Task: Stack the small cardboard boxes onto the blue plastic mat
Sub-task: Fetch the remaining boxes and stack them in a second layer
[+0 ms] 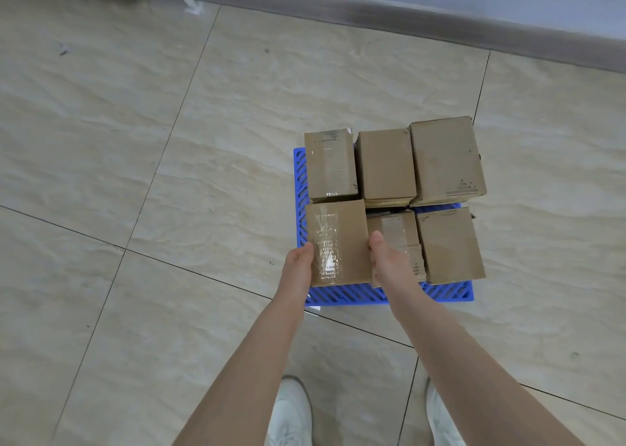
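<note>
Here, both arms reach straight down; the left hand (299, 262) and right hand (389, 259) clasp the taped cardboard box (337, 242) from either side, at the blue plastic mat's (342, 295) 7 o'clock corner.

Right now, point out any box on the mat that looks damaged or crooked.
The near middle box has a torn, crumpled right edge with wrinkled tape. The far right box overhangs the blue mat. The rest look sound.
</note>
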